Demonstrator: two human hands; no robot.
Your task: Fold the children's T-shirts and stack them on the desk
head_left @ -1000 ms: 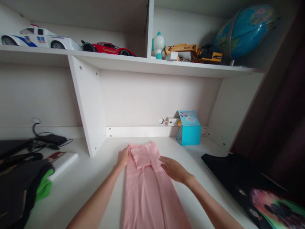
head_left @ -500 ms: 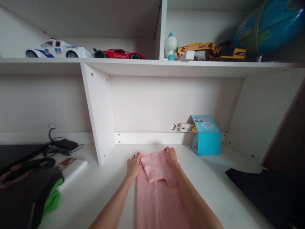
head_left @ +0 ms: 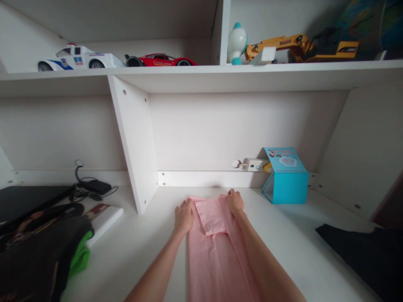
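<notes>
A pink garment (head_left: 214, 247), folded into a long narrow strip with a sleeve turned in at its far end, lies on the white desk (head_left: 141, 247) straight ahead. My left hand (head_left: 184, 217) rests flat on the garment's far left corner, fingers spread. At the far right corner, my right hand (head_left: 235, 201) has its fingers curled over the top edge of the cloth. Both forearms reach in from the bottom of the view.
A blue paper box (head_left: 286, 176) stands right of the garment, a white plug (head_left: 250, 164) behind it. Dark clothing (head_left: 365, 256) lies far right; dark and green clothes (head_left: 53, 256), a book, laptop (head_left: 28, 199) and cables sit left. A divider panel (head_left: 135, 138) stands left; toy cars (head_left: 157, 60) fill the shelf.
My right hand has moved from the middle of the garment's right side up to its far right corner. The left hand stays at the far left corner. The view has shifted left.
</notes>
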